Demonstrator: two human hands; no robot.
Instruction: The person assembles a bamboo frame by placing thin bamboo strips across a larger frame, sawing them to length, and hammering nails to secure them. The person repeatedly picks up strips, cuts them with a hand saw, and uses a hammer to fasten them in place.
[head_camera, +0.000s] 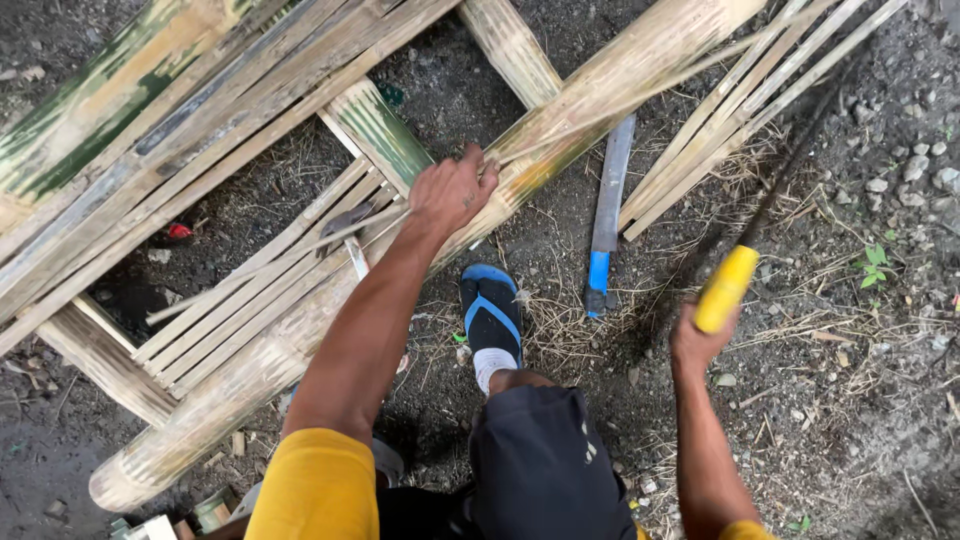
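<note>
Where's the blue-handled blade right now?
In the head view the blue-handled blade lies on the dirt right of centre, just right of the sandalled foot, its tip reaching under the split bamboo pole that the left hand grips.

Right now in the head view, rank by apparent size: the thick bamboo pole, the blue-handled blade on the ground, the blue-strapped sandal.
1. Thick bamboo pole, the left hand on it.
2. Blue-handled blade.
3. Blue-strapped sandal, nearer the camera, so less sure.
</note>
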